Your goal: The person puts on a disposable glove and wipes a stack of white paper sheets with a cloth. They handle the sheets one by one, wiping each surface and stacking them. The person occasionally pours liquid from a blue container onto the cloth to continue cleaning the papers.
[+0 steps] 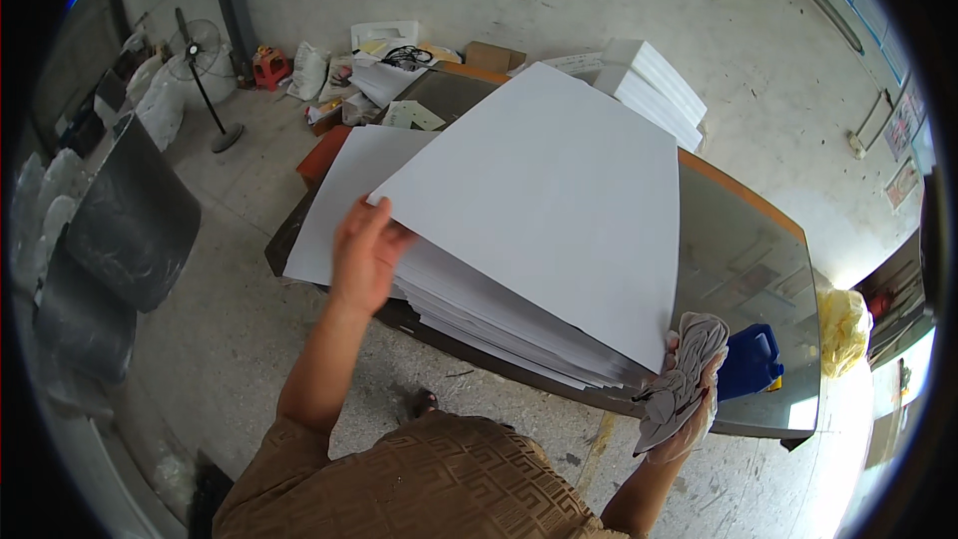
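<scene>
A large white sheet is tilted above a stack of similar white sheets, its near edge raised off them. My left hand pinches its left corner, thumb on top and the other fingers partly hidden underneath. At the sheet's near right corner, my right hand grips a crumpled grey cloth. A thin clear glove seems to cover that hand. The cloth hides most of its fingers, so I cannot tell whether they also hold the sheet. Another white sheet lies to the left of the raised one.
The stack rests on a dark glossy table with an orange-brown edge. A blue jug lies right of the cloth. White blocks stand behind the table. A fan, white sacks and dark curved panels occupy the left.
</scene>
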The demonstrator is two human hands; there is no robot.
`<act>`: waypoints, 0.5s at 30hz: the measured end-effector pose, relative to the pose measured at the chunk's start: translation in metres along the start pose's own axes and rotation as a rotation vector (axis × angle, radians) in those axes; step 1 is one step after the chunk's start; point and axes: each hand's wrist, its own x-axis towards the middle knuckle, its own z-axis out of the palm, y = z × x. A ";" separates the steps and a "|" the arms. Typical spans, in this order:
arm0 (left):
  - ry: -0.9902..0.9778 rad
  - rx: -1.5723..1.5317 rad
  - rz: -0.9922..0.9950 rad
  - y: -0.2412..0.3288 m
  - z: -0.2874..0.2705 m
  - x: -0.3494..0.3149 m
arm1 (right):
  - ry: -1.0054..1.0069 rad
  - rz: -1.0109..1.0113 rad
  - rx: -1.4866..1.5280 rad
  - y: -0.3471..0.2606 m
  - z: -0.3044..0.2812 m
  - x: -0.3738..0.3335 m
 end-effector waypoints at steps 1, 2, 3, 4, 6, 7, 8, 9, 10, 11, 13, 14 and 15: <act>-0.048 -0.114 -0.114 -0.013 0.009 -0.007 | 0.014 -0.138 -0.089 0.010 -0.008 -0.004; -0.093 -0.232 -0.221 -0.029 0.017 -0.016 | 0.004 -0.144 -0.094 0.011 -0.012 -0.004; -0.046 -0.229 -0.297 -0.048 0.035 -0.025 | -0.004 -0.154 -0.102 0.011 -0.017 -0.004; 0.008 -0.227 -0.371 -0.062 0.051 -0.032 | -0.028 -0.023 -0.028 0.004 -0.019 0.001; 0.062 -0.215 -0.417 -0.090 0.066 -0.033 | 0.058 0.027 -0.057 -0.001 -0.010 0.001; 0.089 -0.209 -0.442 -0.097 0.067 -0.032 | 0.095 -0.030 -0.139 0.001 -0.005 -0.002; 0.096 -0.259 -0.398 -0.093 0.067 -0.027 | 0.142 -0.096 -0.221 0.003 -0.003 -0.005; 0.106 -0.303 -0.349 -0.077 0.063 -0.019 | 0.138 0.000 -0.165 -0.003 -0.015 0.000; 0.114 -0.347 -0.303 -0.062 0.056 -0.010 | 0.135 0.096 -0.117 -0.011 -0.025 0.006; 0.119 -0.351 -0.235 -0.045 0.043 -0.002 | 0.076 0.115 -0.064 -0.016 -0.032 0.011; 0.130 -0.327 -0.119 -0.014 0.004 0.017 | -0.013 0.147 0.047 -0.019 -0.042 0.013; 0.141 -0.306 -0.060 0.003 -0.022 0.026 | 0.038 0.134 0.046 -0.019 -0.030 0.008; 0.176 -0.252 -0.022 0.017 -0.048 0.037 | 0.054 0.105 0.014 -0.019 -0.030 0.006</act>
